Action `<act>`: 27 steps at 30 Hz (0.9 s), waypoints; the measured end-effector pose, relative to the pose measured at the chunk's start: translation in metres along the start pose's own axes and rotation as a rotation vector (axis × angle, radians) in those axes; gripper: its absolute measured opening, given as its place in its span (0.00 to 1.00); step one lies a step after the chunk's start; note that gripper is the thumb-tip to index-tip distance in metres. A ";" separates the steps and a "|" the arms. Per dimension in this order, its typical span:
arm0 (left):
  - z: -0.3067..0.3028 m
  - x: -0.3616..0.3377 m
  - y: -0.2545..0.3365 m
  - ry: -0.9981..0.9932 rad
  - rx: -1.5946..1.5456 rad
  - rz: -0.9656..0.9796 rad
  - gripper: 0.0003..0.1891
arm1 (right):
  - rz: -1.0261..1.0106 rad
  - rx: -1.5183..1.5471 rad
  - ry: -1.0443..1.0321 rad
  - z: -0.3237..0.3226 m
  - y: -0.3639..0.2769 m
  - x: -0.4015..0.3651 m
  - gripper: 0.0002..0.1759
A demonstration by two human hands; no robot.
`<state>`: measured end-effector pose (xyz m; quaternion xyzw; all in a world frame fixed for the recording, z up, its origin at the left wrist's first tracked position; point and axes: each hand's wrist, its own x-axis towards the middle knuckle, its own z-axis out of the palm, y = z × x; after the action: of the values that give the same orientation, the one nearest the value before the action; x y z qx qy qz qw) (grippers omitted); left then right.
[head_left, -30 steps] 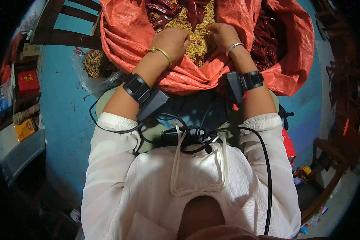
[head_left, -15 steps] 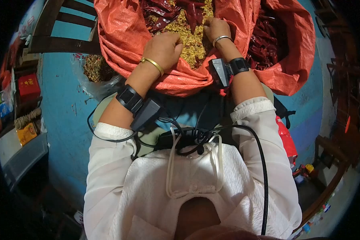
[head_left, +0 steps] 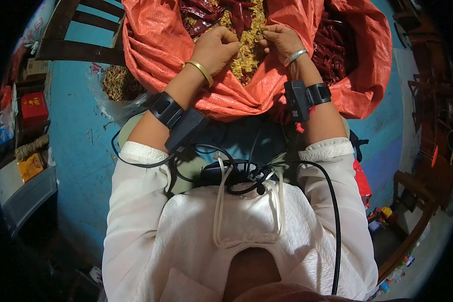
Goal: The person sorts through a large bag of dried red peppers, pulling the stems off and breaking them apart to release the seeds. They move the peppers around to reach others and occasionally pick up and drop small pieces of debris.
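An orange woven sack [head_left: 156,45] lies open in front of me, with yellow seeds [head_left: 248,53] and dark red dried chilies [head_left: 240,19] inside. My left hand [head_left: 217,49], below a gold bangle, is over the sack's left part with thumb and fingertips pressed together at the seeds' edge. Across the seeds, my right hand [head_left: 283,41], with a silver bangle, has its fingers bent and pinched together. Whatever either pinch holds is too small to make out. A second orange sack [head_left: 375,55] of red chilies [head_left: 332,53] stands to the right.
A clear plastic bag of dried stems [head_left: 121,83] lies on the blue floor [head_left: 80,151] at the left. A dark wooden chair [head_left: 80,53] stands at the upper left. Black cables [head_left: 332,211] run from my wrists across my lap. Wooden furniture [head_left: 430,95] lines the right.
My left hand has shifted slightly right and up. My right hand has turned, so its fingers now point left, and its wrist device has moved right.
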<state>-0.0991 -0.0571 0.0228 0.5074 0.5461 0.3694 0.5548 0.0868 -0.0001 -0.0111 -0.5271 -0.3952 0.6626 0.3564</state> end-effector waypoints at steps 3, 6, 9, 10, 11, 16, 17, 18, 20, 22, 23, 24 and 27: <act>0.004 0.003 -0.004 0.004 -0.089 0.007 0.03 | -0.002 0.019 -0.103 0.001 0.001 -0.001 0.09; 0.006 0.006 -0.005 0.004 -0.158 -0.004 0.06 | -0.006 0.076 -0.135 0.001 0.000 -0.004 0.08; 0.008 0.008 -0.002 0.015 -0.140 0.028 0.09 | 0.005 0.156 -0.281 -0.001 -0.002 -0.007 0.08; 0.009 0.006 0.002 0.014 -0.157 -0.008 0.09 | 0.014 0.124 -0.279 0.004 -0.005 -0.012 0.08; 0.010 0.005 0.005 0.015 -0.175 -0.045 0.10 | 0.024 0.091 -0.276 0.009 -0.007 -0.015 0.08; 0.014 0.004 0.006 0.065 -0.188 0.030 0.09 | 0.034 0.040 -0.308 0.018 -0.004 -0.015 0.08; 0.014 0.006 0.003 0.082 -0.136 0.097 0.08 | 0.037 0.013 -0.287 0.020 -0.004 -0.015 0.08; 0.013 0.009 -0.002 0.082 -0.135 0.097 0.08 | 0.039 -0.014 -0.265 0.020 -0.004 -0.015 0.09; 0.010 0.014 -0.010 0.082 -0.130 0.090 0.08 | 0.033 -0.013 -0.256 0.020 -0.003 -0.014 0.08; 0.010 0.014 -0.008 0.095 -0.092 0.079 0.08 | 0.027 -0.012 -0.247 0.020 -0.003 -0.015 0.08; 0.010 0.013 -0.007 0.108 -0.055 0.068 0.08 | 0.006 -0.064 -0.213 0.021 -0.004 -0.016 0.08; 0.010 0.012 -0.005 0.108 -0.055 0.068 0.08 | -0.015 -0.116 -0.179 0.022 -0.004 -0.017 0.07; 0.011 0.010 0.000 0.117 0.054 0.084 0.09 | -0.057 -0.080 -0.193 0.023 -0.005 -0.018 0.08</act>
<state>-0.0869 -0.0494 0.0195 0.5221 0.5656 0.4066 0.4920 0.0683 -0.0175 0.0039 -0.4633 -0.4687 0.6834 0.3140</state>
